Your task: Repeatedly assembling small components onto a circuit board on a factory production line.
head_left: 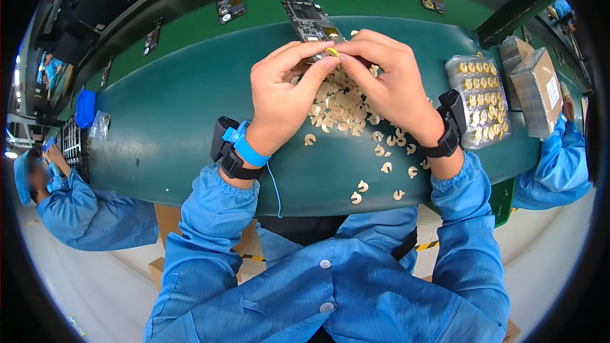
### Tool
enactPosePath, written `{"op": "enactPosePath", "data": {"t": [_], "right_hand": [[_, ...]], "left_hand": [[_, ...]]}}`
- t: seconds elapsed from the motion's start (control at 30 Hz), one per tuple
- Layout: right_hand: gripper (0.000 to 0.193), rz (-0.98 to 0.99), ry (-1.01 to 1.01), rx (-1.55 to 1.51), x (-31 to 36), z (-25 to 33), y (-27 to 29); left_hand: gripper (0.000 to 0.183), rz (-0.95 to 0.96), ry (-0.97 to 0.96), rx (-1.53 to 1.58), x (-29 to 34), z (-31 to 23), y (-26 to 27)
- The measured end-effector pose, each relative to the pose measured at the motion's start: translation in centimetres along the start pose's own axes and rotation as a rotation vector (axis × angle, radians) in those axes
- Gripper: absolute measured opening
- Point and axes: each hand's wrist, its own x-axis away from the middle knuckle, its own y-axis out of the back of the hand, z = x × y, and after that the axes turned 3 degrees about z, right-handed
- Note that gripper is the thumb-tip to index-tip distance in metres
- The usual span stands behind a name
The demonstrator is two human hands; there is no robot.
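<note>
Above the middle of the green table, my left hand (284, 86) and my right hand (389, 79) meet, thumbs and forefingers pinching a small yellow round part (332, 52) between them. Its lower side is covered by my fingertips. Beneath and beyond them spreads a pile of cream-coloured notched discs (340, 105), several of which lie loose toward the table's front edge. Just past my fingers is a dark circuit board (311, 18), partly hidden by my hands. A blue strap with a cord circles my left wrist, and both wrists carry black bands.
At right sits a clear tray (469, 133) with rows of yellow round parts, beside a wrapped cardboard box (535, 92). More circuit boards (230, 5) line the green strip at the back. A blue bin (85, 108) stands at far left. Co-workers in blue sit at both sides.
</note>
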Motion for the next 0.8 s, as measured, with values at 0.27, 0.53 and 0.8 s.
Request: {"op": "enactPosePath", "data": {"t": [0.27, 0.53, 0.8], "right_hand": [[0.012, -0.117, 0.017, -0.042, 0.2, 0.3, -0.3], [0.011, -0.117, -0.071, -0.219, 0.3, -0.6, -0.5], [0.01, -0.144, 0.076, 0.025, 0.3, -0.2, -0.5]], "left_hand": [[0.014, -0.031, -0.019, -0.025, -0.1, 0.0, 0.3], [0.014, 0.014, 0.006, -0.001, -0.2, 0.1, 0.3], [0.017, 0.038, 0.077, 0.141, 0.3, -0.5, 0.3]]}}
